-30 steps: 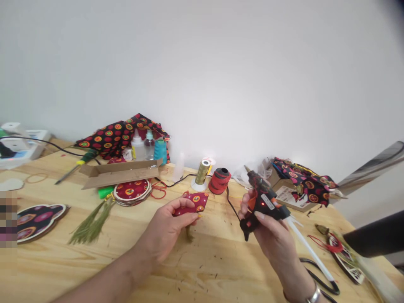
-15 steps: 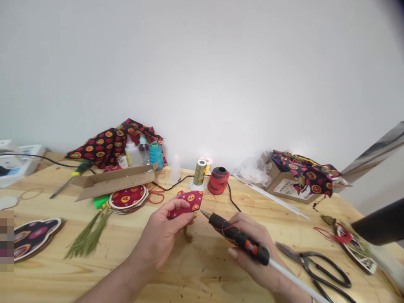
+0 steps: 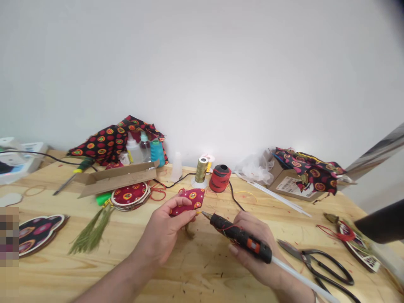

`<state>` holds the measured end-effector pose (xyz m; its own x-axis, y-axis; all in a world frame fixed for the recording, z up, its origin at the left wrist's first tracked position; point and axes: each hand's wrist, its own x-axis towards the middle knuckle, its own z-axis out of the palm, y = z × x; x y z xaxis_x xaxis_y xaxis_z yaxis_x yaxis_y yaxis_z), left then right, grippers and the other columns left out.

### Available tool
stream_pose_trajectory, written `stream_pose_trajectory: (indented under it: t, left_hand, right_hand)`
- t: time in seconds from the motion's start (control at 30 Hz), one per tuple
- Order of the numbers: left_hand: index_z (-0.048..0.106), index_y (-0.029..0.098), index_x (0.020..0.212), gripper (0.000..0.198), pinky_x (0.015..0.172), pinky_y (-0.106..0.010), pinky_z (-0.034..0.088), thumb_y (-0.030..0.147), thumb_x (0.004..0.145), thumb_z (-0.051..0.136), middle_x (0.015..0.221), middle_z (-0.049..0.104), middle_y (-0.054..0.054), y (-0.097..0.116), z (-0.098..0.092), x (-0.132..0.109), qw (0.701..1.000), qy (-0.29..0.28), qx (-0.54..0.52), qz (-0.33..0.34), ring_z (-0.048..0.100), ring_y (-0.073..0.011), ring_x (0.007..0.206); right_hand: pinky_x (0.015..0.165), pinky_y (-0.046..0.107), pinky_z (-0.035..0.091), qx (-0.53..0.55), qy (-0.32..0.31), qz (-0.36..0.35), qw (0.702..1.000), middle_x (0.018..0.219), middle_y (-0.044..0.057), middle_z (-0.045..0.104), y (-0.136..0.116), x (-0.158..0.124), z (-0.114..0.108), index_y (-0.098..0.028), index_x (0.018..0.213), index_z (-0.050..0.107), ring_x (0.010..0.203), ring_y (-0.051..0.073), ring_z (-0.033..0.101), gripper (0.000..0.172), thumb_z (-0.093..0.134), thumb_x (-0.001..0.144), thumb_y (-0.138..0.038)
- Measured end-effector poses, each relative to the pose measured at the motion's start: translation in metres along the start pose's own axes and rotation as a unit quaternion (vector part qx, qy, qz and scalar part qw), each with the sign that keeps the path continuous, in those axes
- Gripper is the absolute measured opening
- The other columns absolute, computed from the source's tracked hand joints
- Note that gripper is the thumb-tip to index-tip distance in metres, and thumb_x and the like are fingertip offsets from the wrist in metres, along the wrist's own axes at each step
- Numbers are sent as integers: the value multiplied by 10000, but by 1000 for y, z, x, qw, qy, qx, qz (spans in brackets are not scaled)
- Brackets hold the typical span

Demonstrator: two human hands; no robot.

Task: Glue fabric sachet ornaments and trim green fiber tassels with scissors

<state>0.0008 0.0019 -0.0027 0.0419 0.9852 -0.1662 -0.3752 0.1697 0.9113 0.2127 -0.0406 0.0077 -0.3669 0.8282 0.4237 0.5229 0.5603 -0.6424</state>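
Observation:
My left hand (image 3: 168, 225) pinches a small piece of dark red patterned fabric (image 3: 192, 198) between thumb and fingers, above the table. A bit of yellow shows by the thumb tip, and something olive-coloured hangs below the fingers. In my right hand (image 3: 257, 235) is a black glue gun (image 3: 241, 237) with a white glue stick (image 3: 293, 273) running out of its back. Its metal nozzle points left and sits close to the yellow bit at the fabric's lower edge; whether they touch I cannot tell. Black-handled scissors (image 3: 318, 261) lie to the right of my right hand.
Behind the hands stand a gold thread spool (image 3: 201, 170) and a red thread spool (image 3: 220, 179). A cardboard tray (image 3: 120, 179), round fabric pieces (image 3: 131, 195) and a green tassel (image 3: 91, 231) lie left. A cardboard box (image 3: 288, 181) with cloth is at the back right.
The glue gun's nozzle has come slightly lower, nearer the yellow bit by my left thumb. The whole view has shifted a little; both grips are unchanged.

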Motion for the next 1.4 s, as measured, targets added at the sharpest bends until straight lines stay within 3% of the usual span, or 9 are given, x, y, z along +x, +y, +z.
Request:
stream_pose_trajectory:
  t: [1.4]
  left_hand:
    - [647,178,779,190,628,-191,413,147,640,773,730,653,38,-2,-2,1,1000,-8,24,2,564,-90,660]
  right_hand:
    - [581,283,328,-33,-19,13,999,667,7,485,1,-2,1,-188,670,468,629,151,449,208,569,812,-302]
